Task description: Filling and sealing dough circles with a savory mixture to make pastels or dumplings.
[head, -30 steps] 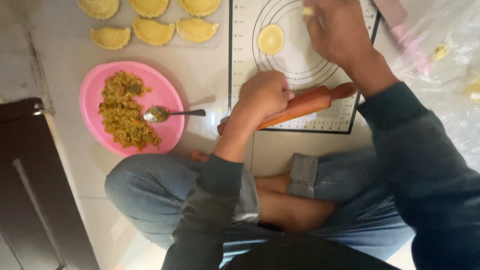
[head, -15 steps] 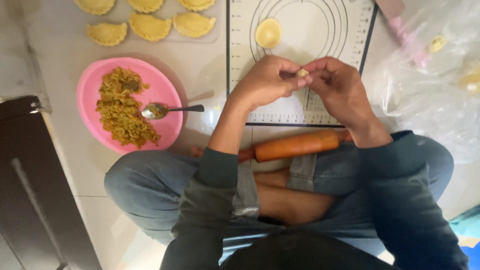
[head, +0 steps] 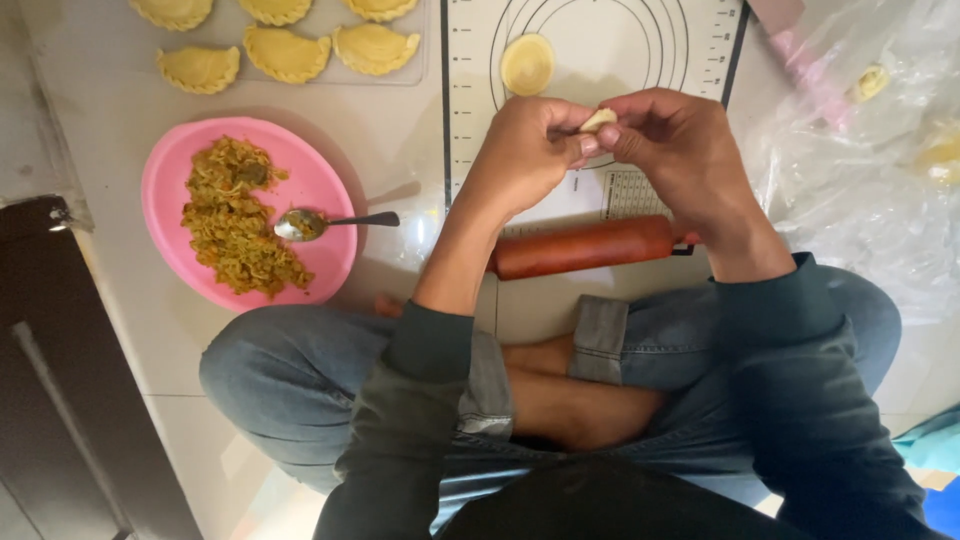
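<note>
My left hand (head: 525, 150) and my right hand (head: 675, 150) meet over a white rolling mat (head: 690, 50), and both pinch a small pale dough piece (head: 598, 120) between their fingertips. A flat round dough disc (head: 527, 63) lies on the mat just beyond the hands. A reddish-brown rolling pin (head: 585, 247) rests across the mat's near edge, below my wrists. I sit cross-legged on the floor in jeans.
A pink plate (head: 170, 190) of yellow-brown filling sits to the left, with a metal spoon (head: 330, 222) resting on its rim. Several folded, crimped pastries (head: 290, 50) lie at the top left. Crumpled clear plastic (head: 860, 150) with dough bits is on the right.
My left hand has let go of the rolling pin and my right hand has come back from the mat's far side. Both now meet and hold the small dough piece.
</note>
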